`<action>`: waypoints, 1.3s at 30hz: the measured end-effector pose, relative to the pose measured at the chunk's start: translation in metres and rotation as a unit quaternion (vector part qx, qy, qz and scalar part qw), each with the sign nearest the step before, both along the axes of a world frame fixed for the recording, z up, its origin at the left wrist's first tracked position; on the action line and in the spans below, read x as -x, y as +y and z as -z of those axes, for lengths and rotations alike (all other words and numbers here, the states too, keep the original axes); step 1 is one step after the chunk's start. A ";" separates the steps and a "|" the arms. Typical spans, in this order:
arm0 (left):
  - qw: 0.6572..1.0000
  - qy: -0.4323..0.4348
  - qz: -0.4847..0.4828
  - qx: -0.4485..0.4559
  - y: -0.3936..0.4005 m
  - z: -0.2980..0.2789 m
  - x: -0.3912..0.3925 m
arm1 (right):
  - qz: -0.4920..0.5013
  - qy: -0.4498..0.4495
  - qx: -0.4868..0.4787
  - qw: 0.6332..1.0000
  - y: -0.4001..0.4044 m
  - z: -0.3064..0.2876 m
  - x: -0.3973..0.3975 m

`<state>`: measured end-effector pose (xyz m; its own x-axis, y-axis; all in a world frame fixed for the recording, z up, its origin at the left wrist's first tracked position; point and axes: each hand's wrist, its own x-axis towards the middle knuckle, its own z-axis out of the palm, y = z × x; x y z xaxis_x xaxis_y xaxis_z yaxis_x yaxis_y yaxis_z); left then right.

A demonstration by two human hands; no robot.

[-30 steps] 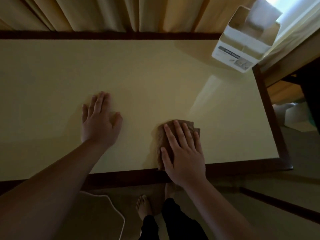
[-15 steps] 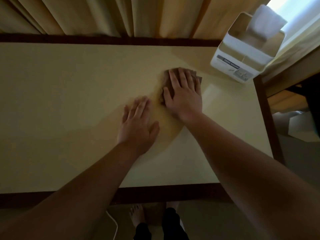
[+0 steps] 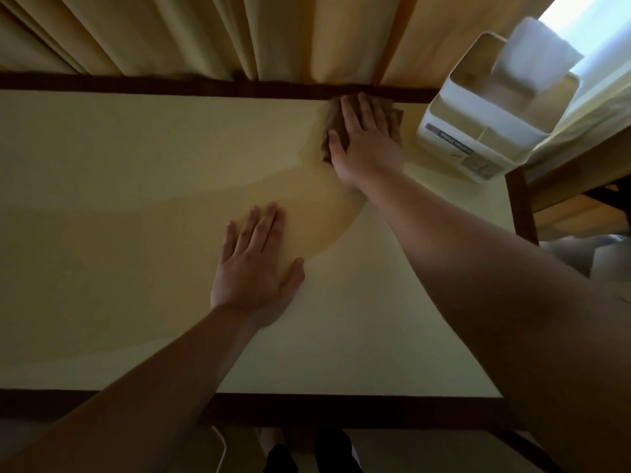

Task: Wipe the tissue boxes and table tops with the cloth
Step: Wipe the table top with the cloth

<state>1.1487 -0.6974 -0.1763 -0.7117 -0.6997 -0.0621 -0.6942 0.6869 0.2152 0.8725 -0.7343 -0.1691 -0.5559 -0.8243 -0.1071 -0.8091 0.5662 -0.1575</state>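
Dim room; pleated beige curtains (image 3: 205,35) hang behind a cream-topped desk (image 3: 102,165) with a dark brown wooden border. Daylight enters at the upper right corner.

Right hand (image 3: 367,141): arm stretched forward, palm down, fingers extended and close together, pressed flat on a folded brown cloth (image 3: 333,121). Cloth lies at the far edge of the desk, touching the dark border; its edges show beyond the fingertips and on the thumb side. Nothing is gripped; the hand only presses.

Left hand (image 3: 257,268): flat on the bare desk top, fingers straight, thumb spread outward, holding nothing. It sits nearer the person than the right hand and to its left, well apart from the cloth.

White plastic tissue holder (image 3: 478,131) with open compartments stands just beside the right hand, on its outer side, at the far right corner of the desk. A white tissue (image 3: 543,52) sticks up from its top. Printed label on its near face, text too small to read reliably.
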 end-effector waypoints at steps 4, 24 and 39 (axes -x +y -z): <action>1.000 -0.004 0.002 0.002 0.000 0.001 0.000 | 0.009 -0.012 0.021 1.000 0.045 0.003 -0.008; 1.000 -0.006 0.002 -0.007 0.001 0.001 -0.002 | -0.008 -0.043 -0.021 0.999 0.294 0.000 -0.210; 0.999 0.003 0.009 -0.035 0.067 -0.003 0.069 | -0.028 -0.018 0.039 0.999 0.169 -0.001 -0.023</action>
<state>1.0794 -0.6300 -0.1733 -0.7243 -0.6812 -0.1068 -0.6808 0.6819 0.2673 0.8959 -0.5654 -0.1677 -0.5054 -0.8608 -0.0606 -0.8324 0.5048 -0.2287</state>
